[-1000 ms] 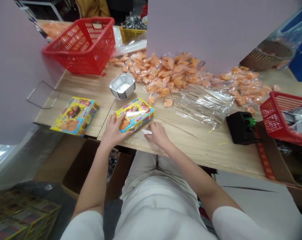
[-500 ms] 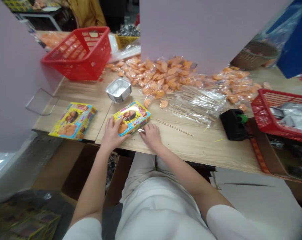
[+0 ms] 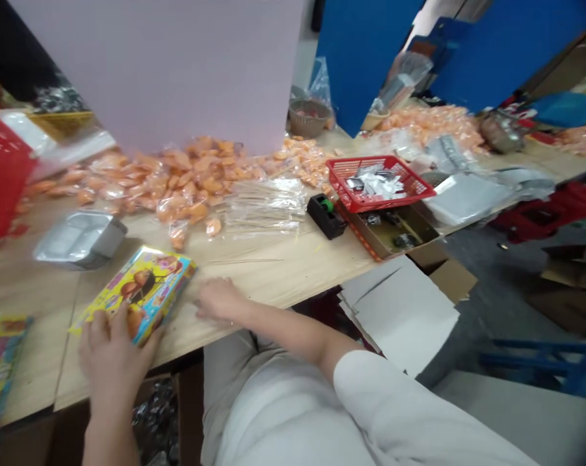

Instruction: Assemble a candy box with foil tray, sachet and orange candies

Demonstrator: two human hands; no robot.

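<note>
My left hand (image 3: 112, 353) grips the near left end of a yellow and blue printed box (image 3: 149, 289), fingers on top and thumb along its near side. The box lies flat on the wooden table. Just right of it, my right hand (image 3: 219, 299) rests low on the tabletop, fingers curled and somewhat smeared; whatever they hold is hidden. Behind the box stands a silver foil tray (image 3: 81, 238). Another printed box (image 3: 2, 362) is cut off at the left edge. Thin wooden sticks (image 3: 247, 261) lie beyond my right hand.
Orange wrapped pieces (image 3: 186, 178) are heaped along the back, beside bagged sticks (image 3: 266, 207). To the right are a black tape dispenser (image 3: 326, 217) and a red basket (image 3: 383, 184) of silvery packets above an open carton (image 3: 414, 233). Pale upright panels (image 3: 176, 65) border the table.
The view has swung right, so the table's things sit farther left. My left hand stays on the box. My right hand has drawn away from the box's near edge; the whitish sliver by its fingers no longer shows.
</note>
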